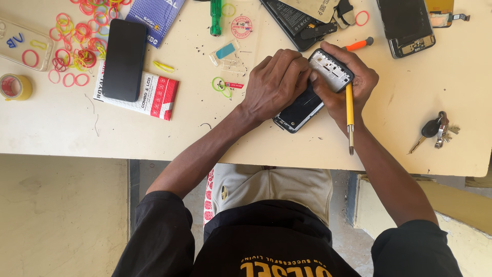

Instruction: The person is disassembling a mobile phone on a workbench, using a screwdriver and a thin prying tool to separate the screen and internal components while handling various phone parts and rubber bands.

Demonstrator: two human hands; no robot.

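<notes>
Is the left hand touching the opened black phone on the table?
Touching. The head view shows the left hand pressed on the opened black phone, its fingers lying over the phone's middle.

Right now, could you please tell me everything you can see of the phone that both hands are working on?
The phone is a dark slab lying diagonally on the pale table near its front edge. Its far end is opened, showing a pale inner frame with small cut-outs. The left hand presses on its middle; the right hand cups the opened end while gripping a yellow-handled screwdriver, tip pointing towards the person.
</notes>
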